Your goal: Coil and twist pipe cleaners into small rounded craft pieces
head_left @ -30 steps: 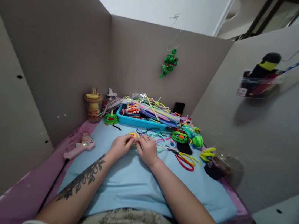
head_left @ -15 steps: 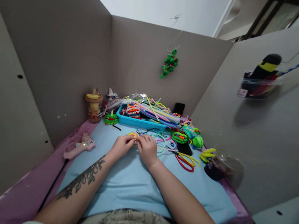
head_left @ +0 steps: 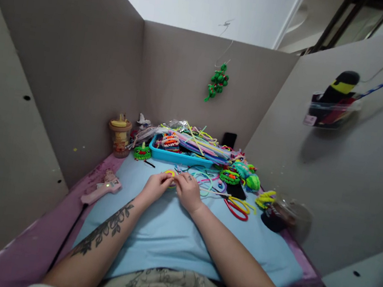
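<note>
Your left hand (head_left: 155,187) and right hand (head_left: 188,192) both grip a small yellow coil (head_left: 170,173) mid-worktop; it looks barely begun, pipe cleaners (head_left: 207,182) unused beside

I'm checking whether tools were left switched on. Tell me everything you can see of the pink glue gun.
The pink glue gun looks plastic and lies on its side on the purple tabletop, its far end at the left edge of the light blue mat. A small green light glows on its body. A black cord runs from its near end toward the person. No hand touches it.
</note>
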